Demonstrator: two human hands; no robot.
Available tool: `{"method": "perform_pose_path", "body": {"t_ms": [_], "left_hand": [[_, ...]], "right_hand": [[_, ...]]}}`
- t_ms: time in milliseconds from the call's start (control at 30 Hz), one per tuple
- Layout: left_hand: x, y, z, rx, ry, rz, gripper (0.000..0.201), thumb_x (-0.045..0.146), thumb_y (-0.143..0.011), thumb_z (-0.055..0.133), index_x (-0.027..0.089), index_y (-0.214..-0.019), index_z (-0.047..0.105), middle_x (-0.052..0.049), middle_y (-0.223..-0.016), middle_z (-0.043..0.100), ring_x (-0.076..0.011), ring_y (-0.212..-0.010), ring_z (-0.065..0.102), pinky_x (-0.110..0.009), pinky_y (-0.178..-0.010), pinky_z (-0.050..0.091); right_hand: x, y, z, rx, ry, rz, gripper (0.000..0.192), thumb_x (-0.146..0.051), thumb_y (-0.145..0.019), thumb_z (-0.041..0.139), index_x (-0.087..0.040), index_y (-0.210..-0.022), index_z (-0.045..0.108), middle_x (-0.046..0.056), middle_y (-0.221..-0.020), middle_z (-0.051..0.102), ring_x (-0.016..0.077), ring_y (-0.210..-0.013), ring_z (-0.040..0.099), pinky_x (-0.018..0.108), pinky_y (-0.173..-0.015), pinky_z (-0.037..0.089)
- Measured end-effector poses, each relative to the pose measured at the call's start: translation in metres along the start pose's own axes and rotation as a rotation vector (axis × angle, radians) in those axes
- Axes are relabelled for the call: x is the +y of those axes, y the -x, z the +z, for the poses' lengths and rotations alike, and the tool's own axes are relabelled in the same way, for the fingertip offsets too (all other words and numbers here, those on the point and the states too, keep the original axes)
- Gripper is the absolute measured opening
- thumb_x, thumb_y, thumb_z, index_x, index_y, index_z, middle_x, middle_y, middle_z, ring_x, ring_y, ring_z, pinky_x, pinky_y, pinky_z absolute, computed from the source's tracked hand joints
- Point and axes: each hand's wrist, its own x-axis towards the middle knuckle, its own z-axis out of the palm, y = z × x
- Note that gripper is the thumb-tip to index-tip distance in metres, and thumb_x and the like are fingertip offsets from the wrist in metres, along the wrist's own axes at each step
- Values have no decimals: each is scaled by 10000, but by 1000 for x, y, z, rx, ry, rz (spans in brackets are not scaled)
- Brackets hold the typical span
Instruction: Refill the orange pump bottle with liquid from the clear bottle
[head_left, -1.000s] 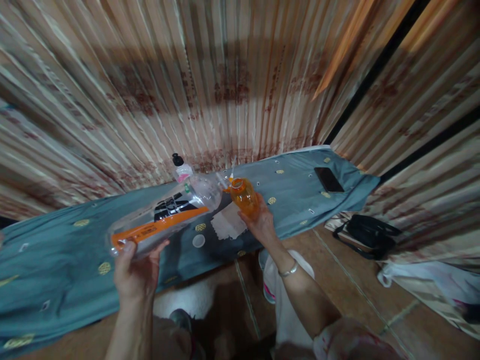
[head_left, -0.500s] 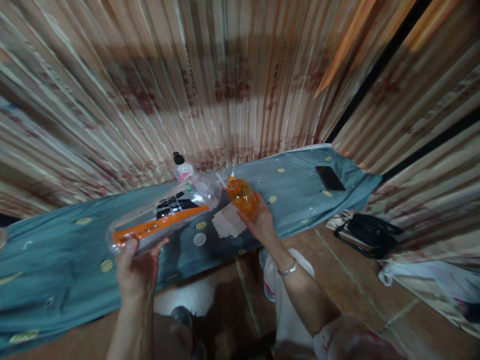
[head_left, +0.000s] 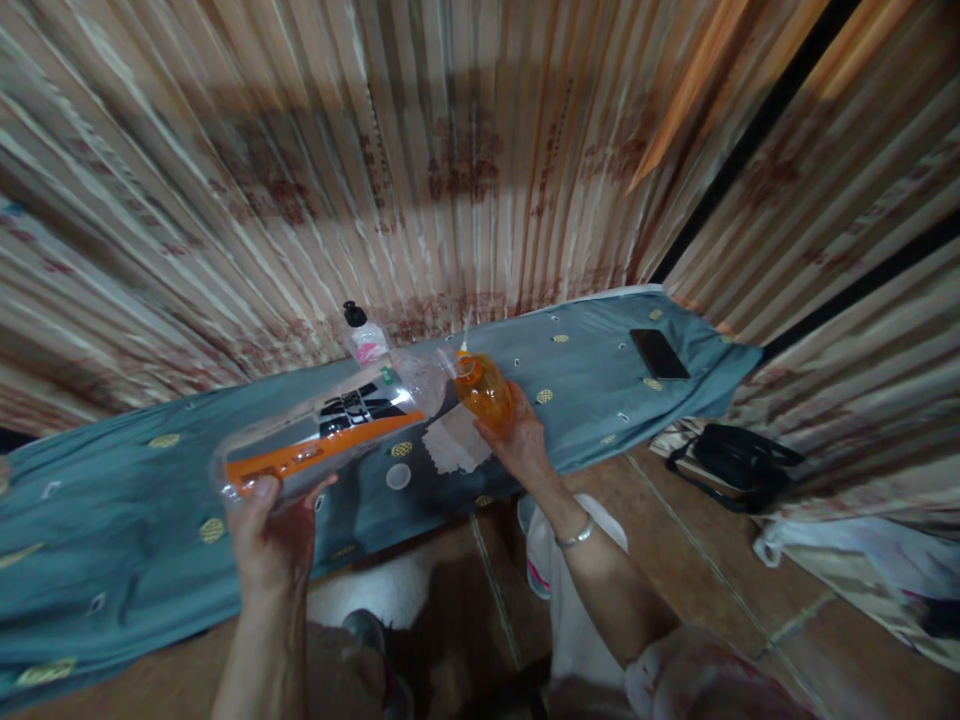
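While hands pour, a phone [head_left: 659, 353] lies well apart.

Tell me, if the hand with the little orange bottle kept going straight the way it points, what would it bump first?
Probably the mouth of the big clear bottle, which the small orange bottle in the right hand already nearly meets. Depth is hard to judge.

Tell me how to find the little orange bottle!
Look at the long blue-grey cloth running across the picture below the striped curtain. Near its middle, the right hand holds the small orange bottle, just above a white paper. It is the only all-orange one: the big bottle in the left hand is clear with an orange label.
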Motion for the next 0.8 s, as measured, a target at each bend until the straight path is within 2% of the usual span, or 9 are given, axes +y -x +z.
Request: {"method": "perform_pose_path", "body": {"t_ms": [100, 233, 333, 500, 633, 800], "left_hand": [[1, 0, 2, 20, 1, 5, 320, 325, -517, 912, 272, -700, 655, 29, -851, 720, -242, -883, 727, -358, -640, 663], [3, 1, 4, 12, -12, 10, 339, 326, -500, 903, 262, -732, 665, 27, -910, 736, -199, -781, 709, -313, -593, 643], [5, 1, 5, -21, -42, 26, 381, 355, -515, 903, 277, -823, 693, 9, -950, 739, -221, -835, 717, -312, -580, 639], [8, 1, 9, -66, -61, 95, 558, 382, -525, 899, 303, -1043, 706, -16, -996, 739, -275, -983, 713, -316, -609, 641], [9, 1, 10, -65, -74, 127, 555, 377, -537, 881, 278, -1057, 714, -25, -1008, 741, -273, -995, 707, -295, -614, 633], [9, 1, 7, -66, -89, 163, 509, 372, -546, 874, 272, -1024, 731, -27, -1003, 742, -254, -966, 699, -227, -536, 580]], "right_hand": [[0, 0, 0, 9, 7, -12, 779, -436, -829, 730, -137, -1475, 415, 184, -1377, 639, 318, -1294, 621, 521, -1089, 535], [1, 0, 2, 14, 9, -15, 777, -447, -842, 718, -147, -1486, 404, 183, -1367, 643, 316, -1293, 620, 513, -1073, 547], [2, 0, 2, 13, 12, -24, 812, -447, -831, 726, -126, -1496, 390, 209, -1371, 634, 331, -1297, 613, 532, -1065, 548], [4, 1, 4, 8, 21, -39, 817, -425, -815, 746, -113, -1485, 398, 225, -1382, 623, 345, -1298, 611, 556, -1074, 539], [4, 2, 5, 21, 35, -50, 813, -427, -822, 744, -131, -1490, 387, 218, -1383, 623, 341, -1303, 607, 550, -1078, 538], [4, 3, 6, 30, 47, -70, 819, -389, -818, 752, -143, -1494, 361, 209, -1386, 624, 329, -1301, 613, 526, -1077, 546]]}}
